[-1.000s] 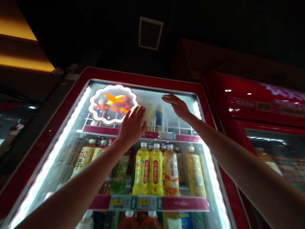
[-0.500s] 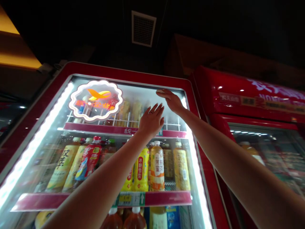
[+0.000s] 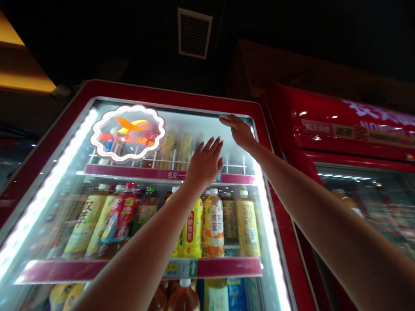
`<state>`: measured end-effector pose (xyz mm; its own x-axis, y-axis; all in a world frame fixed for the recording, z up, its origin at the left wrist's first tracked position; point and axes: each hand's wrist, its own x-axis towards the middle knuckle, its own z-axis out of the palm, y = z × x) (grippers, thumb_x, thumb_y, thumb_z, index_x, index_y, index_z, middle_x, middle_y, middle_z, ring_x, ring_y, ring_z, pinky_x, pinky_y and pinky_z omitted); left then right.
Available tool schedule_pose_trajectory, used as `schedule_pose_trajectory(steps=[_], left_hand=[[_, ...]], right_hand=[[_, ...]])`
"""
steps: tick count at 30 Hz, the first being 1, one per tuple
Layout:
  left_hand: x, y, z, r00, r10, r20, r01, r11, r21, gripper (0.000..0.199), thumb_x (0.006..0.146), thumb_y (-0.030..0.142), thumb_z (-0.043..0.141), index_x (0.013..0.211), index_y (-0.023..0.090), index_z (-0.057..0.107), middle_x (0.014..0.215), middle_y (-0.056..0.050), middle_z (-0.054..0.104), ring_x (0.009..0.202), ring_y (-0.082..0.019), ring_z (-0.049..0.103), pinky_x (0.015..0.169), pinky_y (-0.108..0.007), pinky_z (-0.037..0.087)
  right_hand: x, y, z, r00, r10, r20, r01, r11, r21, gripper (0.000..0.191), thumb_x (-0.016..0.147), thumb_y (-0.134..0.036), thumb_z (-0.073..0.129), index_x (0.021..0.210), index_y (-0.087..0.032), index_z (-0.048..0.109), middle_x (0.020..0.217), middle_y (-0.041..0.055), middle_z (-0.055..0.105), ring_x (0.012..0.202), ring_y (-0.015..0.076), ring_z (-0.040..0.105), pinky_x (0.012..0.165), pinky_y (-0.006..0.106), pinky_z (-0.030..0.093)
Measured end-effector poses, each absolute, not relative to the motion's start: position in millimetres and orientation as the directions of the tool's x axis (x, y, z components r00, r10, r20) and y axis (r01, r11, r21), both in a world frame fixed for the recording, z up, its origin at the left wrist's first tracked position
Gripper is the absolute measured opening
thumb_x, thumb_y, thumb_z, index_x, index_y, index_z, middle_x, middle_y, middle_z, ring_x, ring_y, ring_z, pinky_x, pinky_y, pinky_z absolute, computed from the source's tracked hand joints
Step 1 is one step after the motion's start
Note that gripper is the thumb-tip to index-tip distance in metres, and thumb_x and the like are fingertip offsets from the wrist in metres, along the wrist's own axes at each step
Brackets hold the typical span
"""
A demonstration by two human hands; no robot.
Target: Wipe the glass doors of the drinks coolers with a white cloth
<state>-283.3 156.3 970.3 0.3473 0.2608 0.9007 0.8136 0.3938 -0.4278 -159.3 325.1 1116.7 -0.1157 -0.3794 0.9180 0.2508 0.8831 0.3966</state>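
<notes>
My left hand (image 3: pixel 205 162) reaches up flat before the glass door (image 3: pixel 212 121) of a red drinks fridge, fingers stretched out and a thin ring on one of them. It appears to rest on the glass, though the contact is hard to make out. Higher and to its right, my right hand (image 3: pixel 239 131) is at the upper right corner of the same glass. Its fingers are extended and close together, pointing left; its palm side is hidden. Nothing shows in either hand. Behind the glass stand a jasmine tea bottle (image 3: pixel 214 224) and a yellow-labelled bottle (image 3: pixel 193 229).
A glowing wavy-edged sign (image 3: pixel 128 133) is at the door's upper left. Pink-fronted shelves (image 3: pixel 227 268) carry several bottles. A second red fridge (image 3: pixel 300 121) adjoins on the right. Above, a vent (image 3: pixel 194 33) is set in the dark ceiling.
My right hand has slid slightly right and up along the top of the glass. My left hand has barely moved. The view has shifted a little.
</notes>
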Motion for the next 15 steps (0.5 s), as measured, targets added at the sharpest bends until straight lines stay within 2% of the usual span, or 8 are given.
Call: schedule_pose_trajectory(steps=[3, 10, 12, 15], left_hand=[[-284, 158, 970, 0.353, 0.250, 0.901, 0.815, 0.391, -0.428, 0.061, 0.112, 0.030, 0.029, 0.170, 0.014, 0.037, 0.179, -0.007, 0.034, 0.168, -0.024, 0.031, 0.138, -0.047, 0.027], [-286, 160, 968, 0.360, 0.229, 0.904, 0.818, 0.388, -0.424, 0.061, 0.112, 0.030, 0.031, 0.172, 0.019, 0.035, 0.179, -0.005, 0.037, 0.167, -0.023, 0.032, 0.137, -0.047, 0.029], [-285, 159, 968, 0.355, 0.226, 0.907, 0.818, 0.394, -0.419, 0.061, 0.112, 0.030, 0.030, 0.172, 0.020, 0.035, 0.179, -0.005, 0.037, 0.167, -0.023, 0.033, 0.137, -0.046, 0.029], [-284, 158, 968, 0.348, 0.231, 0.909, 0.819, 0.396, -0.415, 0.060, 0.112, 0.031, 0.030, 0.171, 0.019, 0.037, 0.179, -0.005, 0.037, 0.167, -0.022, 0.033, 0.137, -0.045, 0.029]], right_hand=[[-141, 334, 1102, -0.146, -0.407, 0.902, 0.242, 0.869, 0.431, 0.063, 0.103, -0.013, 0.036, 0.150, -0.041, 0.066, 0.160, -0.0140, 0.061, 0.157, 0.0180, 0.048, 0.134, 0.046, 0.039], [-128, 344, 1136, -0.101, -0.237, 0.966, 0.344, 0.903, 0.257, 0.064, 0.100, -0.013, 0.040, 0.157, -0.032, 0.061, 0.167, -0.0057, 0.054, 0.159, 0.0264, 0.047, 0.133, 0.052, 0.038], [-131, 344, 1138, -0.102, -0.259, 0.961, 0.350, 0.895, 0.278, 0.068, 0.097, -0.011, 0.041, 0.159, -0.034, 0.058, 0.166, -0.0066, 0.055, 0.160, 0.0261, 0.045, 0.134, 0.054, 0.037], [-126, 349, 1125, -0.163, -0.342, 0.926, 0.336, 0.863, 0.378, 0.069, 0.098, -0.011, 0.039, 0.159, -0.037, 0.058, 0.166, -0.0074, 0.056, 0.160, 0.0238, 0.046, 0.134, 0.054, 0.038]])
